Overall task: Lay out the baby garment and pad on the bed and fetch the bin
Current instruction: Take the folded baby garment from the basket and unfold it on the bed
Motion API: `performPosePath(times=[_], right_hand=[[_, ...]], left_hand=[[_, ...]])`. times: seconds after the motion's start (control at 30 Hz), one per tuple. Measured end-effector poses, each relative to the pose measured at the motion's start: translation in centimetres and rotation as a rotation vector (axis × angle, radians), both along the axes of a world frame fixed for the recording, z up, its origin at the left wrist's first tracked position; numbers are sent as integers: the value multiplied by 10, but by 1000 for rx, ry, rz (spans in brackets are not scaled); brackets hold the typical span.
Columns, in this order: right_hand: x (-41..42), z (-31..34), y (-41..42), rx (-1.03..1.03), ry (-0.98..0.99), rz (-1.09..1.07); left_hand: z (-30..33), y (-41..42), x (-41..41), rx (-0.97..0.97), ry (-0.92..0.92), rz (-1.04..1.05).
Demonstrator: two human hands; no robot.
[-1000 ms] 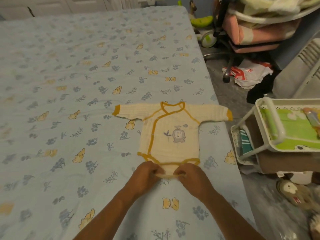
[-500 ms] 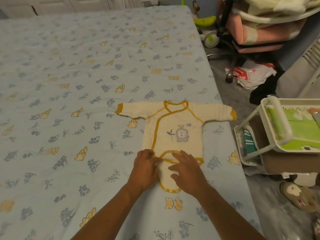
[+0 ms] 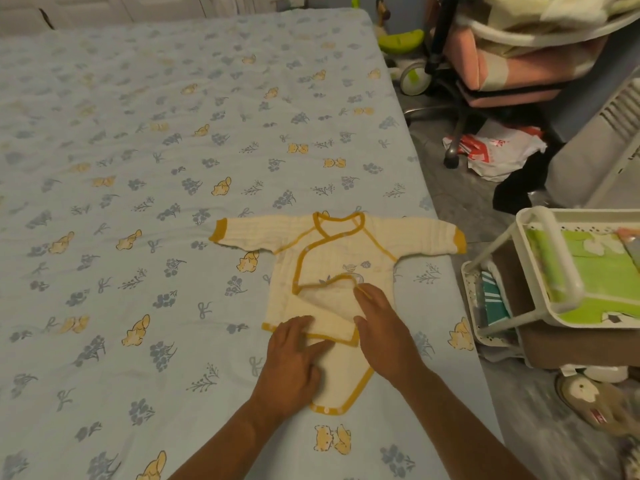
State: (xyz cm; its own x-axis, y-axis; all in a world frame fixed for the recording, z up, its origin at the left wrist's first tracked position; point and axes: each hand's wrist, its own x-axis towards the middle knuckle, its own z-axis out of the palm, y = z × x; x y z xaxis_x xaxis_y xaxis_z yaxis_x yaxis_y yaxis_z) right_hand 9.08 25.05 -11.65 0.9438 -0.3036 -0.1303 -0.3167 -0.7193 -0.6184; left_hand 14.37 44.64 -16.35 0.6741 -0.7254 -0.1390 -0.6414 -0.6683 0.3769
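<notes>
I am looking at the cream baby garment [image 3: 341, 251] lying flat on the bed [image 3: 138, 168] near its right edge, collar pointing away from my fingertips, crotch tab back between my wrists, sleeves stretching out sideways. Since half a second ago the front flap is folding up beyond my fingers, baring the inner layer: my left hand [image 3: 292, 367] is pressing flat with fingers spread, my right hand [image 3: 384, 336] is pinching the flap's trim. That flap is hiding most of the chest print, and the white cart [image 3: 543, 271] right of my knuckles is running off-frame.
</notes>
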Motion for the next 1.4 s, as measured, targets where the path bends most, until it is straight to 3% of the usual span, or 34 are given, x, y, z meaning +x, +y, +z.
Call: performPosePath(times=[0.13,0.3,0.7,0.9,1.03,1.17,1.27,1.4], right_hand=[[-3,9,-21,-81,23,-20],[-7,10,-39,-44,149,-132],[-30,9,-72,-98,386,-411],[-47,-18,-65,-35,479,-531],[-52,-16,-68,-21,527,-506],[-59,12,-68,18,407,-478],[-66,47,-72,29,260,-401],[-86,110,-92,35,145,-395]], left_hand=[[4,-27,-3,56,47,-76],[14,-46,19,-20,149,268],[52,34,74,189,327,782],[39,45,71,324,391,820],[45,43,64,295,334,868],[67,32,50,192,222,878],[97,9,41,117,209,687],[150,-54,16,-55,359,491]])
